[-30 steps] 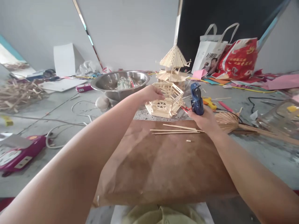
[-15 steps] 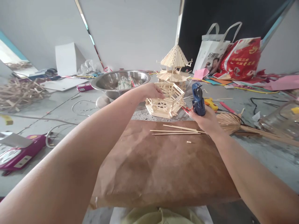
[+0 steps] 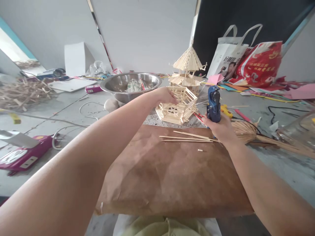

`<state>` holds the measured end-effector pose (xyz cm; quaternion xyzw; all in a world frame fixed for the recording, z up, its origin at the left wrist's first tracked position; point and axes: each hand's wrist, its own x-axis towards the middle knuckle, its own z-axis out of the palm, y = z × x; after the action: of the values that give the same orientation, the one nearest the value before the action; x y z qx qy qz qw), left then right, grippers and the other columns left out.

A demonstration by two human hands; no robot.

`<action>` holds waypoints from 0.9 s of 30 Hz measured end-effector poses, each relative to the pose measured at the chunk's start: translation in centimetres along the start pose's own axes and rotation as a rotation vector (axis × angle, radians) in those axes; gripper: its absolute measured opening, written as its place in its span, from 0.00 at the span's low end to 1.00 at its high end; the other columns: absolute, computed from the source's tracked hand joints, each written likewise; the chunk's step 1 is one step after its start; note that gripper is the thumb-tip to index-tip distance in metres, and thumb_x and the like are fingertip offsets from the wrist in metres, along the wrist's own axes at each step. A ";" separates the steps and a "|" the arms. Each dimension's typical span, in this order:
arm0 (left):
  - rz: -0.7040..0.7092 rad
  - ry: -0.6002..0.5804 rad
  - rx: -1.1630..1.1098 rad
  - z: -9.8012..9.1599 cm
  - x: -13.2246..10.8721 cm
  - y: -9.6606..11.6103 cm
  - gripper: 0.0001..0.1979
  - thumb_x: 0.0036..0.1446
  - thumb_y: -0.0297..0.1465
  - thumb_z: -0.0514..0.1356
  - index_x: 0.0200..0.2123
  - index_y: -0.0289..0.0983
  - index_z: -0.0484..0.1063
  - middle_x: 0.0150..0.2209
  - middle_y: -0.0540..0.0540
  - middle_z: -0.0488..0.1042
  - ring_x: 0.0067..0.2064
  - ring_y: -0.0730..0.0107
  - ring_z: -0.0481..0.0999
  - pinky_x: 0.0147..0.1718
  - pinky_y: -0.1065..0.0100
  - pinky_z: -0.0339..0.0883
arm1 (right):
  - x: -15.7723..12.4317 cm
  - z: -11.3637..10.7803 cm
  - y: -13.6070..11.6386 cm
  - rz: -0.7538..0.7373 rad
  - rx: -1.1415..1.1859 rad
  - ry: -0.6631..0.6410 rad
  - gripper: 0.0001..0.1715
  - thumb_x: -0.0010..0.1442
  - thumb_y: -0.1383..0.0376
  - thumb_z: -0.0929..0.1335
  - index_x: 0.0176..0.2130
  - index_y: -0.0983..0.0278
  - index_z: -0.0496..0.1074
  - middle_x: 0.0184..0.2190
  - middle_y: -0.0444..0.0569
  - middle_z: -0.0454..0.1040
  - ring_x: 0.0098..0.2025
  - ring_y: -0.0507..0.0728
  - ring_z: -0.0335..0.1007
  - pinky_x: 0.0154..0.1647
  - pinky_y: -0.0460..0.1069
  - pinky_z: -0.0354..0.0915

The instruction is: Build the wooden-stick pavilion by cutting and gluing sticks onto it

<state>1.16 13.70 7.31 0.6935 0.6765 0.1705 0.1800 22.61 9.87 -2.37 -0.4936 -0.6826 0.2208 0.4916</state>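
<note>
My left hand (image 3: pixel 165 95) reaches forward with its fingers closed on the near-left upper edge of a many-sided frame (image 3: pixel 173 113) built from thin wooden sticks. The frame rests on the floor just past a brown paper-covered board (image 3: pixel 172 173). My right hand (image 3: pixel 220 126), to the right of the frame, grips a dark blue hand tool (image 3: pixel 213 105) held upright; its exact kind is unclear. A red item (image 3: pixel 200 118) shows beside those fingers, partly hidden. Several loose sticks (image 3: pixel 187 138) and one short cut piece (image 3: pixel 200 150) lie on the board near my right hand.
Behind the frame stands a stick pagoda model (image 3: pixel 188 62). A steel basin (image 3: pixel 108 86) is to its left, shopping bags (image 3: pixel 261 65) to its right. A yellow tool (image 3: pixel 226 110) and a straw-like brush (image 3: pixel 243 131) lie right; a purple power strip (image 3: pixel 29 152) lies left.
The view has swung slightly left, so the surroundings appear shifted right. Both hands keep their grips, with no clear movement of the frame or the blue tool beyond that.
</note>
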 end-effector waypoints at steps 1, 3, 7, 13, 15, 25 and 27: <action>-0.013 -0.018 -0.008 0.0 -0.1 0.0 0.12 0.33 0.37 0.62 0.26 0.40 0.73 0.37 0.50 0.72 0.41 0.67 0.68 0.38 0.69 0.60 | 0.0 0.0 0.0 -0.007 -0.001 0.000 0.08 0.46 0.61 0.66 0.26 0.63 0.64 0.22 0.42 0.63 0.26 0.51 0.60 0.29 0.48 0.58; -0.028 -0.053 -0.022 -0.1 -0.1 0.1 0.13 0.34 0.37 0.62 0.28 0.40 0.73 0.39 0.50 0.72 0.43 0.67 0.67 0.41 0.68 0.59 | 0.0 0.0 0.0 -0.018 -0.002 0.002 0.08 0.46 0.61 0.66 0.26 0.63 0.64 0.22 0.42 0.63 0.26 0.51 0.60 0.29 0.48 0.58; -0.043 -0.083 -0.018 -0.3 -0.1 0.1 0.13 0.34 0.37 0.62 0.28 0.41 0.73 0.39 0.51 0.72 0.44 0.67 0.66 0.44 0.69 0.57 | 0.0 0.1 0.1 -0.035 0.014 -0.001 0.08 0.46 0.61 0.65 0.26 0.63 0.64 0.23 0.43 0.63 0.27 0.52 0.60 0.29 0.48 0.58; -0.039 -0.070 -0.028 -0.2 0.3 -0.2 0.13 0.33 0.38 0.62 0.27 0.41 0.73 0.39 0.52 0.72 0.44 0.68 0.66 0.43 0.70 0.57 | 0.0 0.1 -0.1 -0.041 0.025 0.010 0.07 0.46 0.62 0.66 0.26 0.63 0.64 0.23 0.42 0.63 0.27 0.51 0.60 0.30 0.48 0.58; -0.021 -0.048 -0.042 -0.1 0.4 -0.4 0.13 0.32 0.38 0.62 0.26 0.40 0.73 0.38 0.51 0.72 0.43 0.67 0.67 0.41 0.69 0.58 | 0.0 0.1 -0.2 -0.043 0.023 0.003 0.07 0.46 0.62 0.66 0.26 0.63 0.64 0.23 0.42 0.63 0.27 0.51 0.60 0.30 0.48 0.58; 0.001 -0.047 -0.096 -0.1 0.1 -0.4 0.10 0.32 0.35 0.63 0.23 0.40 0.73 0.34 0.49 0.72 0.40 0.65 0.68 0.38 0.66 0.60 | 0.1 0.1 0.2 -0.035 -0.027 0.015 0.09 0.46 0.60 0.65 0.26 0.64 0.66 0.23 0.43 0.64 0.27 0.52 0.61 0.30 0.49 0.58; 0.006 -0.059 -0.091 -0.1 0.2 -0.4 0.10 0.32 0.35 0.63 0.23 0.40 0.73 0.34 0.48 0.72 0.40 0.64 0.68 0.38 0.64 0.61 | 0.0 0.1 0.2 -0.029 -0.027 0.003 0.09 0.46 0.60 0.65 0.26 0.64 0.67 0.23 0.43 0.65 0.27 0.52 0.61 0.30 0.49 0.58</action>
<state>0.73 13.86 7.20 0.6914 0.6602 0.1812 0.2308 22.63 9.99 -2.54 -0.4908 -0.6917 0.2035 0.4891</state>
